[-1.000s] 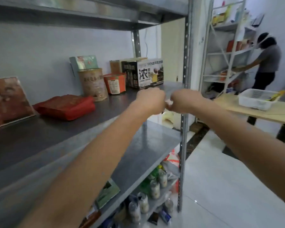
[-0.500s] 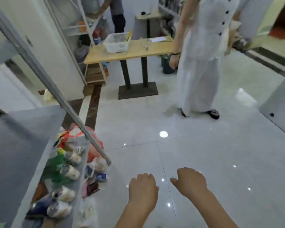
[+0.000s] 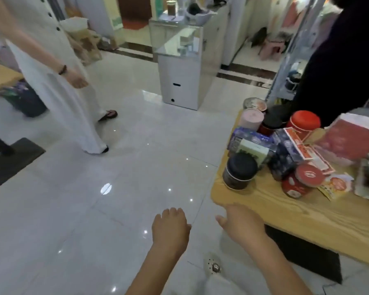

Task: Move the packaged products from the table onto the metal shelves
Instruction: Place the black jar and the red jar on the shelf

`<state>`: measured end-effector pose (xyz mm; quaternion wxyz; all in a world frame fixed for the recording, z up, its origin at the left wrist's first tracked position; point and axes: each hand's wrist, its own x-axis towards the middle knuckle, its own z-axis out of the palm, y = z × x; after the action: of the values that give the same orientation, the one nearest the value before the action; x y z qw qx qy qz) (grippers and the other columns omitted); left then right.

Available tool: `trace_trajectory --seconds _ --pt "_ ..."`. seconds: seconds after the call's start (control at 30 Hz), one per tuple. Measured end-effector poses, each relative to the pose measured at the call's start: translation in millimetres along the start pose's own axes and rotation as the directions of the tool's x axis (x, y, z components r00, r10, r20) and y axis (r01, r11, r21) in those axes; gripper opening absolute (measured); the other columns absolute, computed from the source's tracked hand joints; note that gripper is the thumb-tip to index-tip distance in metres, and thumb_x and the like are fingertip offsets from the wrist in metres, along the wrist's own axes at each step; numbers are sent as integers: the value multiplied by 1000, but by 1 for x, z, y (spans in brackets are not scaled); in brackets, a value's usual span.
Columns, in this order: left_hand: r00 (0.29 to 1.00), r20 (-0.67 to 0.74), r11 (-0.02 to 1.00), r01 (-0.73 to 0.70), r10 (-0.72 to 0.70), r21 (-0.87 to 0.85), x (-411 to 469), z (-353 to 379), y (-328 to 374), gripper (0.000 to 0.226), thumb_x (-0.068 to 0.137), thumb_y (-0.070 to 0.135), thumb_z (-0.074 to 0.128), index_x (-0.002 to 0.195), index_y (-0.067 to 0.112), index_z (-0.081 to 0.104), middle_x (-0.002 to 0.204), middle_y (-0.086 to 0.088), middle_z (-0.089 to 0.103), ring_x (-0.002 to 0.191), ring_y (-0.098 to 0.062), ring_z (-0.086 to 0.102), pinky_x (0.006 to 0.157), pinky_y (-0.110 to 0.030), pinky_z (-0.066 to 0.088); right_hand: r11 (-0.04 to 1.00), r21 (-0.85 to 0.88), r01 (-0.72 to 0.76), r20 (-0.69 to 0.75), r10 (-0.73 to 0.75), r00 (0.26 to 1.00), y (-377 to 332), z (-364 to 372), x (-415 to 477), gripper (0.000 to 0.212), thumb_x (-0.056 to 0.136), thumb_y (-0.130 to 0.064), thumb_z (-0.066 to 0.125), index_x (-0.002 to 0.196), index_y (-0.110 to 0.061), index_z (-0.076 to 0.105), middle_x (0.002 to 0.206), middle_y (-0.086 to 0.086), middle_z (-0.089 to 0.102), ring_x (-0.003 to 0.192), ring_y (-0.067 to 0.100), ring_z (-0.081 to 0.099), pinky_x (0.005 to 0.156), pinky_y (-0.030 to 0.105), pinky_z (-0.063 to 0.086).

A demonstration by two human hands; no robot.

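A wooden table [image 3: 285,211] stands at the right, crowded with packaged products. Nearest its corner sits a dark jar [image 3: 239,173]. Beside it are a red tin [image 3: 300,182], blue boxes [image 3: 285,156], a pale green box [image 3: 254,149] and a tall red canister [image 3: 304,122]. My left hand [image 3: 170,226] hangs over the floor, fingers loosely curled, holding nothing. My right hand [image 3: 241,224] is just in front of the table's near corner, empty, fingers relaxed. The metal shelves are out of view.
A person in a white dress [image 3: 51,71] stands at the left on the glossy tiled floor. Another person in dark clothes [image 3: 339,67] stands behind the table. A white cabinet [image 3: 183,81] is in the middle distance. A second table's black base [image 3: 9,158] lies at the far left.
The view has swung from the shelves round to the right, to the product table. Both hands dropped from in front of the shelf and now hang low, empty, near the table corner.
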<state>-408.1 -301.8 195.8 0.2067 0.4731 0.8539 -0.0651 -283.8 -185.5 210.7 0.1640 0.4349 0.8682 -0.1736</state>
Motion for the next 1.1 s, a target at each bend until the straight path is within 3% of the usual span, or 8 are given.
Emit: trace_trajectory --seconds 0.13,0.33,0.47,0.6,0.73,0.87,0.97,1.1 --pt "984 -7 983 -178 178 49 24 -4 85 40 100 42 37 127 15 47 128 -3 53 119 -21 48 94 -32 38 966 138 -220 -47 228 973 93 -10 -15 33 97 -44 43 104 -16 59 102 0 61 92 17 58 75 29 46" --pt "966 -14 965 -255 257 62 63 -14 201 36 99 40 41 125 17 49 129 -3 53 119 -22 48 94 -33 40 923 194 -334 -67 352 934 216 -21 -18 38 97 -43 41 119 -16 57 113 -1 60 100 17 57 82 29 49" --pt "956 -49 955 -285 289 76 86 -16 251 49 98 44 41 139 17 37 144 -4 42 134 -22 35 104 -35 34 907 172 -383 -58 398 916 270 -27 -5 39 97 -44 42 119 -16 57 117 0 58 104 18 56 83 29 49" --pt "969 -51 969 -240 243 64 105 -16 253 62 100 44 37 151 16 17 158 -4 20 145 -22 16 117 -37 20 919 191 -346 -112 371 922 281 -29 15 46 96 -42 44 133 -13 48 133 3 52 122 21 48 95 31 43" --pt "982 -55 982 -180 183 60 137 -13 240 64 99 44 38 151 13 17 156 -4 23 144 -21 19 114 -34 22 926 228 -301 -115 332 936 279 -25 51 70 96 -44 45 152 -12 17 159 6 17 145 23 18 117 36 22" --pt "991 -57 990 -119 123 72 170 -13 225 74 98 46 40 152 9 7 159 -9 15 147 -22 13 115 -35 19 928 230 -294 -125 328 936 273 -20 87 83 94 -50 47 154 -13 2 161 7 -5 148 24 0 120 40 10" --pt "996 -43 995 -75 78 71 190 -14 213 83 96 52 41 152 6 1 160 -11 2 148 -25 5 117 -39 18 924 218 -314 -160 351 922 270 -18 114 91 91 -55 51 153 -13 0 160 8 -9 148 25 -6 120 42 6" --pt "999 -28 997 -35 37 62 213 -9 207 99 90 59 48 150 6 -12 159 -11 -13 147 -28 -8 111 -56 22 893 232 -386 -182 430 884 272 -16 146 102 86 -57 57 153 -10 -4 160 12 -7 147 28 -4 119 44 4"
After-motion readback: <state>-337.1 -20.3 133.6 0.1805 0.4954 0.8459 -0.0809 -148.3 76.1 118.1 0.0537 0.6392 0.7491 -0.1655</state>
